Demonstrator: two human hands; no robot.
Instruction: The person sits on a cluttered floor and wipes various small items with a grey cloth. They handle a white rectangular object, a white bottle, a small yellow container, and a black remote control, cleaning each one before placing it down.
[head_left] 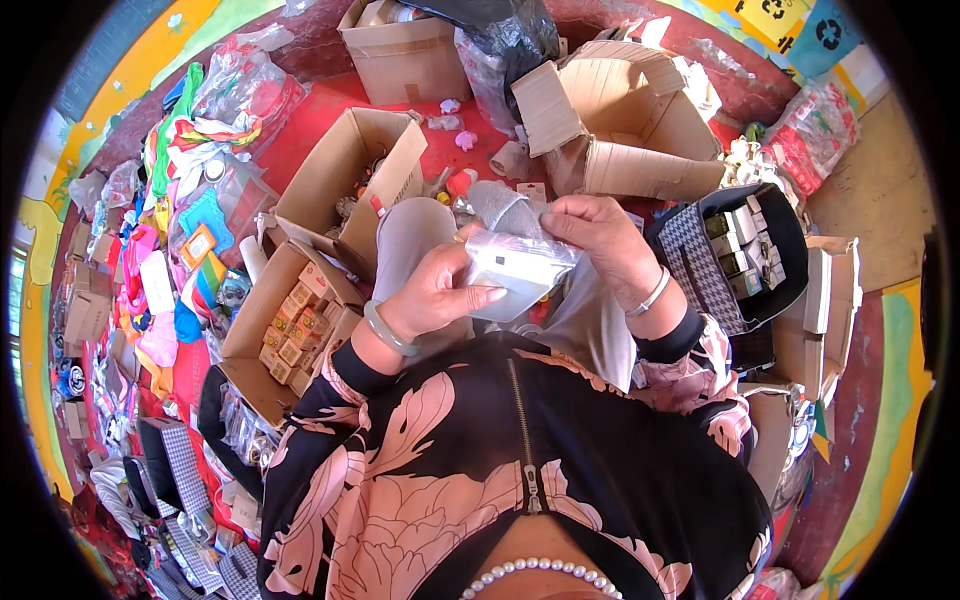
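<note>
A clear plastic bag (515, 272) with a pale, flat, boxy item in it is held in front of my lap. My left hand (440, 290) is closed round its left side, thumb lying across the front. My right hand (600, 238) pinches the upper right edge of the bag between thumb and fingertips. Just beyond the bag is a grey, soft-looking thing (503, 207); I cannot tell its kind. Part of the bag is hidden behind the fingers.
At left stand an open carton (350, 190) and a carton of small patterned boxes (300, 330). A houndstooth bin (700, 260) holding small white boxes is at right. An open carton (630, 130) stands ahead. Mixed goods (160, 290) cover the far left.
</note>
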